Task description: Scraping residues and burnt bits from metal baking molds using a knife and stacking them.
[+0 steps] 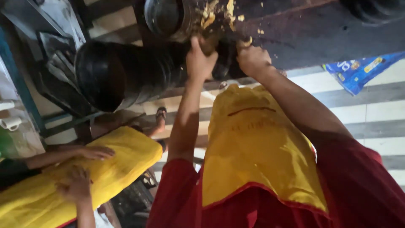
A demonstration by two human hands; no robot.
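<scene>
— Both our hands reach up toward the top of the view. Our left hand [199,59] is curled, fingers closed around a clump of yellow mash [209,19] at the mouth of a dark metal pot [166,17]. Our right hand [252,59] is cupped, fingers bent onto more mash on the dark slab [320,33] beside the pot; we cannot tell whether it grips anything.

— Where is the mash, and how would it handle?

— We see it heaped between the pot and the slab, with loose crumbs scattered nearby. We judge it soft, damp and crumbly, light by the handful, likely to stick to fingers and break apart. Scooping from beneath with cupped fingers seems the surest hold.

— What else is around us?

— Our yellow apron [257,147] hangs over red sleeves. Lower left, another person in yellow [105,173] rests two hands on their lap. A large black drum [114,76] stands near them, and a blue wrapper [363,69] lies on the striped floor [379,114].
</scene>
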